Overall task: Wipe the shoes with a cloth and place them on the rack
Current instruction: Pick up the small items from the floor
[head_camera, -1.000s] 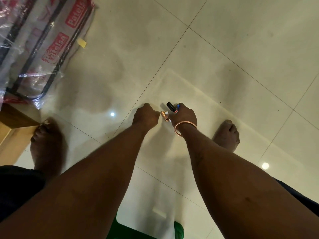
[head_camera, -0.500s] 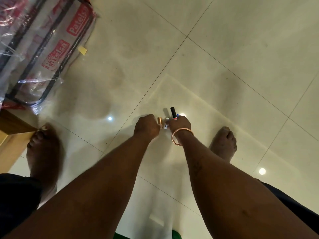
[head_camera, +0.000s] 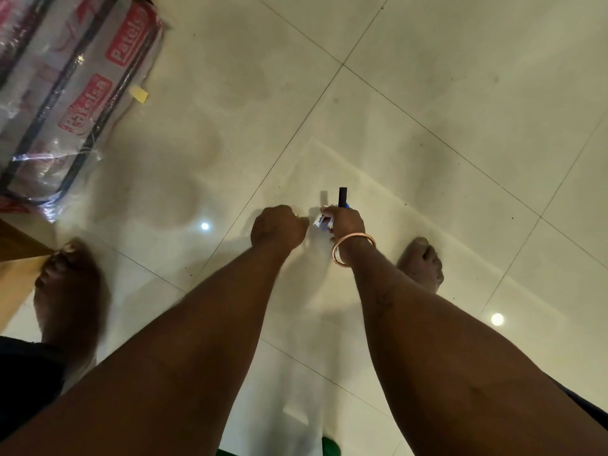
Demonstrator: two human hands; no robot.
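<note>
Nearest the camera, both bare forearms are reaching down and forward over the tiled floor (head_camera: 444, 120), and a strip of something green (head_camera: 330, 448) is showing at the bottom edge; whether that is the cloth I cannot tell.

Further out, the left hand (head_camera: 278, 227) is hanging as a closed fist, fingers curled under. The right hand (head_camera: 345, 222), wearing a copper bangle (head_camera: 353, 248), is pinching a black stick (head_camera: 342, 196) that is pointing away from the person, and a white labelled tube (head_camera: 319, 220) is poking out of the same grip toward the left fist.

Compared with half a second ago, the small copper-coloured piece that was showing between the two hands is no longer showing, the white tube is now showing in its place, and the fist is sitting just beside it. The piece may be lying inside the left fist, but the fist is hiding its palm, so I cannot tell whether it is holding anything.

Beyond the hands, a bare foot is standing on each side, the left one (head_camera: 65, 291) next to a wooden edge (head_camera: 16, 268). Farthest off, at the upper left, a plastic-wrapped package (head_camera: 75, 87) with red labels is lying on the floor.

No shoes and no rack are appearing anywhere. To my judgement the wiping is not yet beginning: the hands are being occupied with small items rather than the task's things.
</note>
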